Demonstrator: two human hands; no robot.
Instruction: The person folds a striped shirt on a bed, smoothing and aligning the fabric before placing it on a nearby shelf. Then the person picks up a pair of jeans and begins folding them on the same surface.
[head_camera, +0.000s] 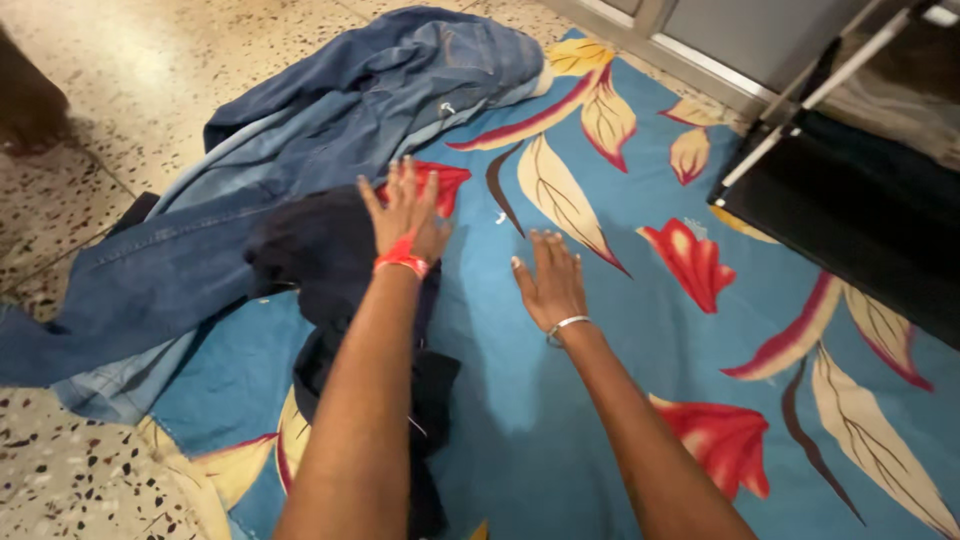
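My left hand (405, 212), with a red band at the wrist, lies flat with fingers spread on the edge of a dark navy garment (315, 260) that is spread on a blue cloth with red and yellow leaf prints (640, 320). My right hand (548, 278), wearing a silver bracelet, rests palm down with fingers apart on the blue cloth just right of the dark garment. Neither hand grips anything. A heap of blue denim clothes (300, 140) lies beyond and to the left of my left hand, partly on the cloth.
Speckled terrazzo floor (110, 90) surrounds the cloth on the left. A black folded frame with white bars (850, 200) stands at the upper right. A metal door threshold (690, 60) runs along the top. A dark object (25, 105) sits at the far left edge.
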